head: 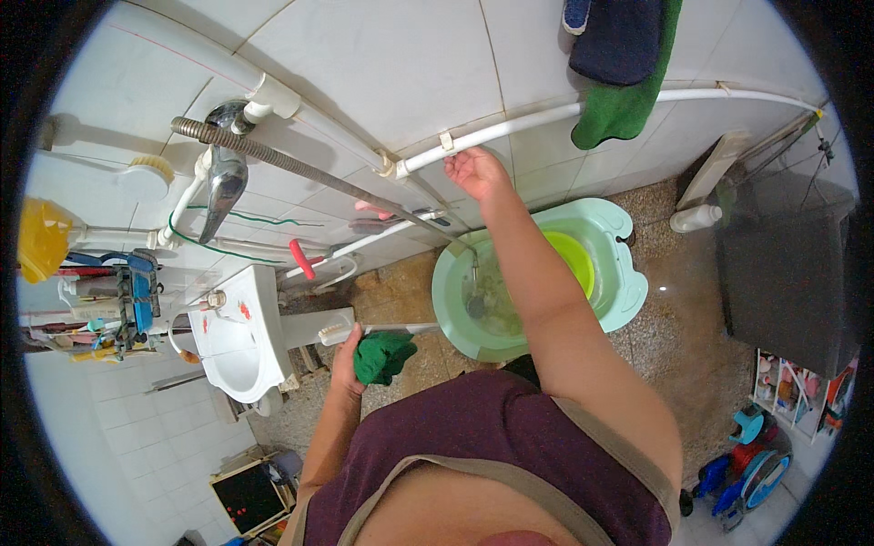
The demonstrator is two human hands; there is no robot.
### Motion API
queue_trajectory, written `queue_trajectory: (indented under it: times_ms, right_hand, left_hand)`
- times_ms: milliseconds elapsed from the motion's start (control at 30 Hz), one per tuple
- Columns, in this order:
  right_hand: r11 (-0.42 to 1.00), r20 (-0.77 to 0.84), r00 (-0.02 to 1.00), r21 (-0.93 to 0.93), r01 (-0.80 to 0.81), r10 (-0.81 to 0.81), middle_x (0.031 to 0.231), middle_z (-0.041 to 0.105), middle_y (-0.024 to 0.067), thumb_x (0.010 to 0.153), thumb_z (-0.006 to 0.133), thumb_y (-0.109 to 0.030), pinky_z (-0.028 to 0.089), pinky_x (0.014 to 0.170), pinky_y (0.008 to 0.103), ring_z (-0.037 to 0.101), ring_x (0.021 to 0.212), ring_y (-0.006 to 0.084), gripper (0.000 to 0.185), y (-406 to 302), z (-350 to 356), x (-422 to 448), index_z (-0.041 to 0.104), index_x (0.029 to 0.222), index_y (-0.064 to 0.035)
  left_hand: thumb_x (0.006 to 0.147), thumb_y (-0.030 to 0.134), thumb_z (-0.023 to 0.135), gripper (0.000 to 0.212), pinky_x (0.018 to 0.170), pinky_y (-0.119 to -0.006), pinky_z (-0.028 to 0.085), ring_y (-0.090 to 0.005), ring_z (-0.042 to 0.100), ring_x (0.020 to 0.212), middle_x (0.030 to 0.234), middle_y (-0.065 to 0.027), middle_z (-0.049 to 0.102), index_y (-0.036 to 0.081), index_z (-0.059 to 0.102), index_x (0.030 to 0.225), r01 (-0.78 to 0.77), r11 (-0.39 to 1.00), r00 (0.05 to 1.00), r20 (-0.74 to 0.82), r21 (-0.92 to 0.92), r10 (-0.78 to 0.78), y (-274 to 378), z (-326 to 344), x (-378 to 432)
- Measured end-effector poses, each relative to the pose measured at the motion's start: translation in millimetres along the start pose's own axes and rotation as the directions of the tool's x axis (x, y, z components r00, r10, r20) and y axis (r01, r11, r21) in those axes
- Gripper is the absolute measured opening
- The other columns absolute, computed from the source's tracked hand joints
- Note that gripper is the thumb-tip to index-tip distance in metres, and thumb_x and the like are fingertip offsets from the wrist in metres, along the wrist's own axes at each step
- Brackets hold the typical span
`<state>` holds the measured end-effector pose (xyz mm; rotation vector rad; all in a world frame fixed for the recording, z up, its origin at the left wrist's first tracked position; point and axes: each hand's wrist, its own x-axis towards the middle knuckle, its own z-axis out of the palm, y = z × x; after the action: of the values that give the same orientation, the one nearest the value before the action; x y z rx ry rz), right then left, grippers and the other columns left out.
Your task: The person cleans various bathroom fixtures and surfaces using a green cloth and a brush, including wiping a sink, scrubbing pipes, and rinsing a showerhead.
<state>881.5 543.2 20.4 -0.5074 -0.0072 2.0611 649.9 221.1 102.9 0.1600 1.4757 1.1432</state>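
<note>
My left hand (pixel 348 358) holds a crumpled green cloth (pixel 384 357) at the lower middle, near the washbasin. Raised towards the wall, my right hand (pixel 474 170) has its fingers curled just under the end of a white pipe rail (pixel 505 129); whether they touch the rail, I cannot tell. Over that rail, farther right, hang a green cloth (pixel 618 115) and a dark navy cloth (pixel 618 48). Below my right arm stands a pale green plastic tub (pixel 450 321) with water, a bright lime-green basin (pixel 572 254) and a shower head (pixel 476 307) in it.
A white washbasin (pixel 270 307) stands at the left. A metal shower hose (pixel 307 166) runs from a chrome faucet (pixel 227 174) down to the tub. At the right are a white bottle (pixel 695 219), a dark covered appliance (pixel 785 273) and a white rack (pixel 788 392).
</note>
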Motion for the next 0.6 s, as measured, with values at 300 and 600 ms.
queue_trajectory:
  times_ms: [300, 600]
  right_hand:
    - [0.991, -0.006, 1.000, -0.130, -0.006, 0.005, 0.088, 0.061, 0.0100, 0.084, 0.058, -0.011, 0.047, 0.066, 0.0307, 0.056, 0.073, 0.0187, 0.013, 9.6, -26.3, -11.0, 0.056, 0.093, -0.0020]
    - [0.913, 0.181, 0.983, -0.400, 0.079, -0.006, 0.094, 0.063, 0.0150, 0.083, 0.059, -0.009, 0.050, 0.072, 0.0311, 0.062, 0.083, 0.0200, 0.016, 2.4, -26.3, -59.7, 0.059, 0.096, 0.0001]
  left_hand:
    - [0.084, 0.031, 0.062, 0.044, 0.070, -0.038, 0.053, -0.0256, 0.062, 0.083, 0.098, -0.0166, 0.059, -0.004, 0.048, 0.108, 0.058, 0.998, 0.998, -0.002, 0.020, -0.058, 0.7, 18.6, -3.1]
    - [0.085, 0.030, 0.061, 0.042, 0.071, -0.038, 0.052, -0.0259, 0.061, 0.085, 0.100, -0.0153, 0.058, -0.001, 0.048, 0.110, 0.055, 0.998, 0.998, -0.009, -0.021, -0.055, -5.5, 17.1, -5.4]
